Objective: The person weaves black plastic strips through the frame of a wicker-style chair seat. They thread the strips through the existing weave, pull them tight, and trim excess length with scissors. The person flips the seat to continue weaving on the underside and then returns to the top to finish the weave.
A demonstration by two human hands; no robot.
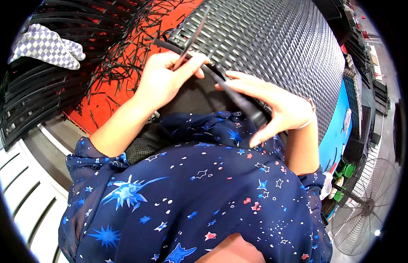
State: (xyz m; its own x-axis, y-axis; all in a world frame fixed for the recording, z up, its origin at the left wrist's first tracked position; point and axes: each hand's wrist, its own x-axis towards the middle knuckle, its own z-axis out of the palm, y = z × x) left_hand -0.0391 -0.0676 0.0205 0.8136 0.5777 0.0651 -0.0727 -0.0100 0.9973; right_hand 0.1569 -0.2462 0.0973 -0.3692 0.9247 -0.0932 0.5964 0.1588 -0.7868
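Observation:
My left hand (169,76) is closed around a thin, flat blade-like strip (196,37) that sticks up past the thumb. A black plastic strip (166,45) also pokes out beside its fingers. My right hand (274,98) has its fingers stretched out and the thumb spread, at the near edge of a black woven wicker panel (265,52). A blurred dark strip (236,96) runs by its fingertips toward my lap; whether the fingers touch it, I cannot tell. Both hands are close to the panel's near edge.
Many black strips (41,85) lie in a bundle at the left, with a checkered glove (44,46) on top. Short offcuts litter a red surface (87,111). A white slatted seat (30,184) is at lower left. To the right are a blue surface (333,136) and a large fan (366,208).

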